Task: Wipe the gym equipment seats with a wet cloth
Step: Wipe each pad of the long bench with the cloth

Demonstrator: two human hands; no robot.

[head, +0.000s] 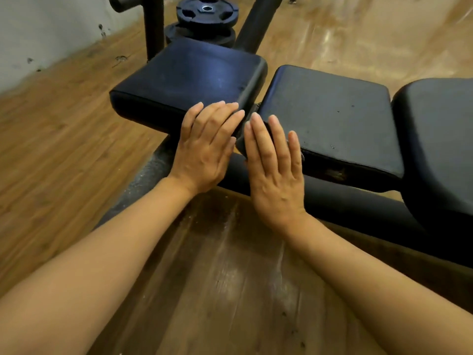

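Both forearms reach forward; the left hand (204, 147) lies flat and empty on the left seat pad (186, 80), the right hand (275, 170) likewise on the middle seat pad (330, 116). No cloth is visible; fetching one comes first.

Bench pads in a row, both hands at the near gap.
Left pad (186, 80), middle pad (330, 116), right pad (440, 139) sit side by side on the frame bar (332, 201). Left hand (204, 149) lies on left pad's near corner, right hand (276, 170) on middle pad's. Weight plates (204, 19) stacked on the floor (51, 139) behind left pad.
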